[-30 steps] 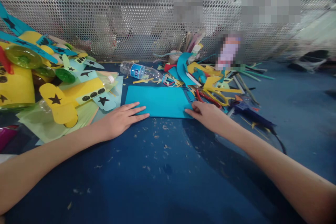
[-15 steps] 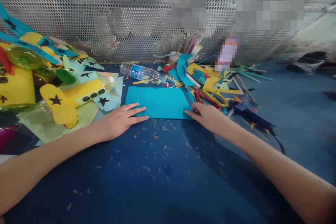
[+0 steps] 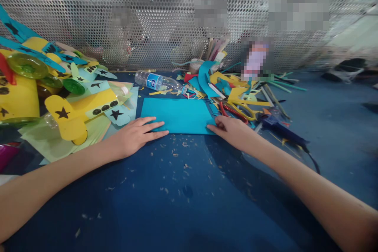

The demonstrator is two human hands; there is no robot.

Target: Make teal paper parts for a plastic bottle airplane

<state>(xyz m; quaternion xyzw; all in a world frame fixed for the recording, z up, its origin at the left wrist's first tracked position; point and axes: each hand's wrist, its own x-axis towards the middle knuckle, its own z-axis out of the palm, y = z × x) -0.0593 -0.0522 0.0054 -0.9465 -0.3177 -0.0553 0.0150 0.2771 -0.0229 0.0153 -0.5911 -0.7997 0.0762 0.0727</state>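
A bright blue sheet of paper (image 3: 180,114) lies flat on the dark blue surface in front of me; it looks folded along its near edge. My left hand (image 3: 138,136) rests on its left end, fingers spread and lying flat. At the near right corner my right hand (image 3: 230,130) is closed, thumb and bent forefinger pinching the paper's edge. Red-handled scissors (image 3: 233,112) and yellow-handled scissors (image 3: 243,109) lie just beyond my right hand. Left of the sheet sits a yellow paper plane (image 3: 91,108) with black stars, built around a plastic bottle.
Behind the sheet lies a clear water bottle (image 3: 159,82). Paper scraps (image 3: 236,92) heap up at the right, near a dark blue glue gun (image 3: 285,132) with its cord. More plane models (image 3: 20,90) crowd the far left. A perforated metal panel (image 3: 159,15) stands at the back.
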